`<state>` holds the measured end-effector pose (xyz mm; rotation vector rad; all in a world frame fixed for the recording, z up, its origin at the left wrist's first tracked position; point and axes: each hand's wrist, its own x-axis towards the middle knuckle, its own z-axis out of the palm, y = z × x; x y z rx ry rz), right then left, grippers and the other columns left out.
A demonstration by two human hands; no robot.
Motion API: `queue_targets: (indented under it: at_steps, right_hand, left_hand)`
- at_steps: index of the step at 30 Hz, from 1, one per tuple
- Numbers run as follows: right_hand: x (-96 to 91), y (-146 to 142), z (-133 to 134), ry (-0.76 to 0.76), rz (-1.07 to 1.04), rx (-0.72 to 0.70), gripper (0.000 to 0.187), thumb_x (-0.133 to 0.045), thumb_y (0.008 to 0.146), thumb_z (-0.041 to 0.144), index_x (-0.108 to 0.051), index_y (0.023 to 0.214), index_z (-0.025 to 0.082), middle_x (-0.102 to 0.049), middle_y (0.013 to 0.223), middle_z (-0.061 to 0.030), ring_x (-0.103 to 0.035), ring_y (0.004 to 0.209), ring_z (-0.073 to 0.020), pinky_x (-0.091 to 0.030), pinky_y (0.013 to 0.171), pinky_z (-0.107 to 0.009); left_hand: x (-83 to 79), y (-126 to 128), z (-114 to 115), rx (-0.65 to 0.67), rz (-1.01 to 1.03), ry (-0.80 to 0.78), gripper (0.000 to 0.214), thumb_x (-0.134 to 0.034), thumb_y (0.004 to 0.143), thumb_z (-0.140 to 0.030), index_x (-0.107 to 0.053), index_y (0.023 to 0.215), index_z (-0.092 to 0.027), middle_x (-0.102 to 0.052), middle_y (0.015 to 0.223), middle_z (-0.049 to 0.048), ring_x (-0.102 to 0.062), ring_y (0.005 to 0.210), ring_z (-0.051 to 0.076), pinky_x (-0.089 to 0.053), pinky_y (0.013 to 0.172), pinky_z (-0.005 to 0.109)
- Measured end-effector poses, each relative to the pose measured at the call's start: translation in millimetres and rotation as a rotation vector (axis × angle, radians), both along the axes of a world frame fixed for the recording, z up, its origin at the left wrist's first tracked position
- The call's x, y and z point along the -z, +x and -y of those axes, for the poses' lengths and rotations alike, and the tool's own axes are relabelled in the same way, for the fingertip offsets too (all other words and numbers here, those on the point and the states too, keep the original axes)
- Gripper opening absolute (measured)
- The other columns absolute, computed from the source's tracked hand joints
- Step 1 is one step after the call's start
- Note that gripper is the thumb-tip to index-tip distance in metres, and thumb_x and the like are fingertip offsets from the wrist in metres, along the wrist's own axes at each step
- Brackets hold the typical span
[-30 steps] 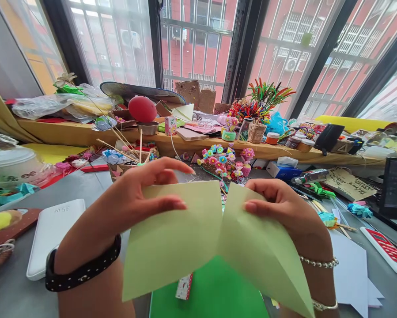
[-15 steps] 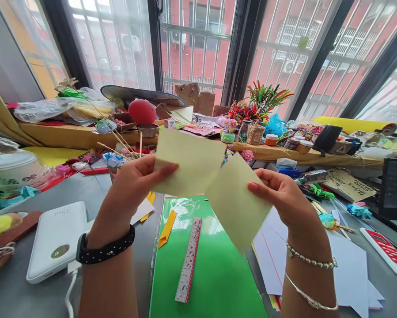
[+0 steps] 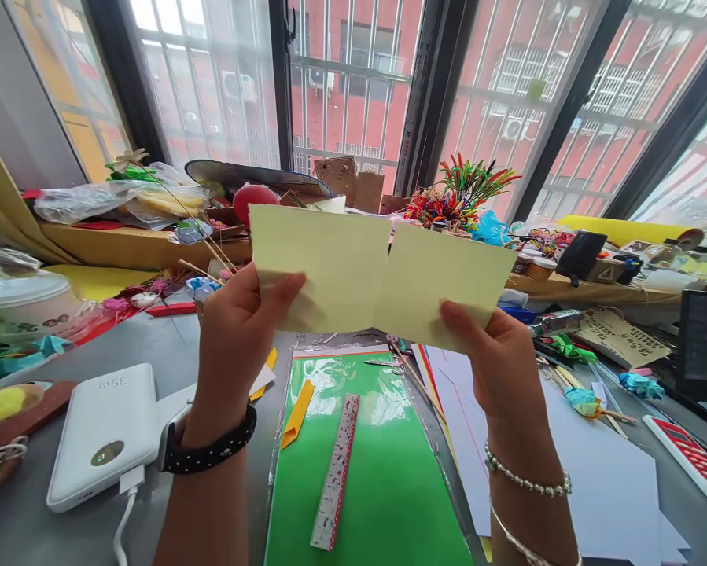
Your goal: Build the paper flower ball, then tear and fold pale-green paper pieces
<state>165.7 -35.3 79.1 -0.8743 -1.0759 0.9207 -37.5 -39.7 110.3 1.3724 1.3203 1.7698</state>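
Note:
Pale yellow paper (image 3: 335, 267) is held up in front of me above the desk, spread wide between both hands. A narrow slit splits its top edge near the middle; lower down, the two halves overlap or join, and I cannot tell which. My left hand (image 3: 241, 326) pinches the left part, thumb on the near face and fingers behind. On the lower right part, my right hand (image 3: 498, 354) has the same kind of pinch. Below lie a green mat (image 3: 382, 472), a patterned ruler (image 3: 336, 472) and a folded orange-yellow paper strip (image 3: 297, 413).
Scissors (image 3: 392, 363) lie at the mat's far edge. White paper sheets (image 3: 594, 472) spread to the right, near a red-and-white calculator (image 3: 692, 460). A white power bank (image 3: 105, 432) with a cable sits at left. Craft supplies crowd the window ledge (image 3: 565, 287).
The right part of the paper has turned from a slanted diamond to nearly level, lining up with the left part. My right hand has moved slightly down and left.

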Motion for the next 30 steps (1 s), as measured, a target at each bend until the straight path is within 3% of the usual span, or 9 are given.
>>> queue_targets:
  at_steps: [5, 9, 12, 21, 25, 27, 30]
  right_hand:
    - [-6.3, -3.4, 10.7, -0.008, 0.001, 0.074, 0.023, -0.068, 0.062, 0.034, -0.065, 0.08, 0.019, -0.068, 0.073, -0.0054, -0.062, 0.069, -0.0184, -0.052, 0.058, -0.031]
    - [-9.0, -6.5, 15.2, 0.029, -0.107, 0.059, 0.019, -0.068, 0.063, 0.032, -0.066, 0.079, 0.021, -0.069, 0.073, -0.0027, -0.063, 0.066, -0.016, -0.051, 0.055, -0.027]
    - [-9.4, -9.4, 16.1, 0.038, -0.174, 0.056, 0.015, -0.068, 0.063, 0.029, -0.067, 0.076, 0.023, -0.069, 0.074, -0.0002, -0.063, 0.064, -0.013, -0.051, 0.055, -0.023]
    - [-9.0, -11.4, 14.8, 0.028, -0.192, 0.025, 0.012, -0.067, 0.064, 0.028, -0.067, 0.075, 0.023, -0.069, 0.073, -0.0003, -0.063, 0.062, -0.0122, -0.05, 0.053, -0.022]
    - [-7.9, -11.1, 12.5, 0.052, -0.19, 0.086, 0.012, -0.067, 0.064, 0.027, -0.067, 0.075, 0.024, -0.069, 0.076, 0.0003, -0.063, 0.065, -0.012, -0.051, 0.055, -0.022]
    - [-6.7, -12.8, 10.9, 0.096, -0.199, 0.133, 0.011, -0.067, 0.064, 0.027, -0.067, 0.075, 0.025, -0.069, 0.077, 0.0009, -0.063, 0.066, -0.012, -0.051, 0.056, -0.022]
    - [-3.8, -18.0, 8.6, 0.162, -0.194, 0.183, 0.011, -0.067, 0.064, 0.026, -0.066, 0.074, 0.025, -0.069, 0.075, 0.0005, -0.063, 0.066, -0.0123, -0.051, 0.057, -0.023]
  left_hand:
    - [8.7, -1.0, -4.2, -0.077, 0.012, 0.208, 0.012, -0.058, 0.071, -0.028, -0.05, 0.065, -0.02, -0.047, 0.044, -0.0147, -0.04, 0.033, 0.001, -0.035, 0.03, 0.015]
    - [15.5, 0.7, -11.9, -0.151, 0.124, 0.475, 0.012, -0.064, 0.064, -0.02, -0.053, 0.057, -0.019, -0.044, 0.036, -0.014, -0.034, 0.022, 0.002, -0.025, 0.017, 0.017]
    - [16.3, 3.4, -13.1, -0.19, 0.179, 0.557, 0.012, -0.065, 0.061, -0.015, -0.054, 0.055, -0.018, -0.044, 0.034, -0.0133, -0.033, 0.02, 0.003, -0.023, 0.015, 0.018]
    - [11.0, 12.0, -6.0, -0.154, 0.278, 0.523, 0.018, -0.061, 0.063, -0.006, -0.054, 0.051, -0.017, -0.046, 0.034, -0.0129, -0.034, 0.022, 0.001, -0.021, 0.018, 0.018]
    - [12.4, 8.1, -8.4, -0.026, 0.351, 0.504, 0.014, -0.063, 0.066, -0.009, -0.059, 0.056, -0.018, -0.05, 0.04, -0.0117, -0.039, 0.027, 0.001, -0.026, 0.02, 0.016]
    - [13.8, 8.9, -11.0, 0.119, 0.462, 0.493, 0.007, -0.06, 0.071, -0.017, -0.062, 0.066, -0.02, -0.057, 0.053, -0.0095, -0.051, 0.041, 0.003, -0.037, 0.029, 0.014]
    - [16.1, 21.2, -13.6, 0.334, 0.624, 0.46, 0.012, -0.053, 0.078, -0.027, -0.063, 0.082, -0.023, -0.065, 0.084, -0.0048, -0.06, 0.08, 0.01, -0.051, 0.066, 0.021]
